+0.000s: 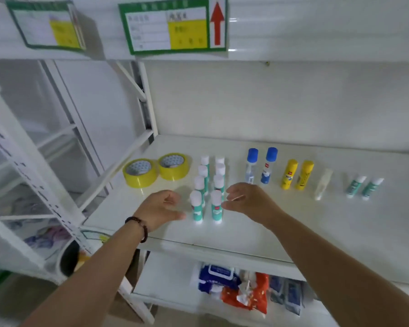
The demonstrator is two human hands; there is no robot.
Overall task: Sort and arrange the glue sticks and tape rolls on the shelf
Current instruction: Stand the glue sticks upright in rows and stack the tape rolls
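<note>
Several teal glue sticks with white caps (216,206) stand upright in two rows on the white shelf (246,234). My left hand (162,210) hovers just left of the front pair, fingers apart, holding nothing. My right hand (248,201) hovers just right of them, fingers loosely curled and empty. Two yellow tape rolls (141,172) lie flat at the shelf's left. To the right stand two blue-capped glue bottles (268,165), two yellow glue sticks (304,174), one white glue stick (322,187) and two small teal glue sticks (354,186).
An upper shelf edge carries green-framed labels (172,25), one with a red arrow. A lower shelf holds packets of wipes (219,278) and orange packets (253,296). A white rack upright (149,97) borders the shelf on the left.
</note>
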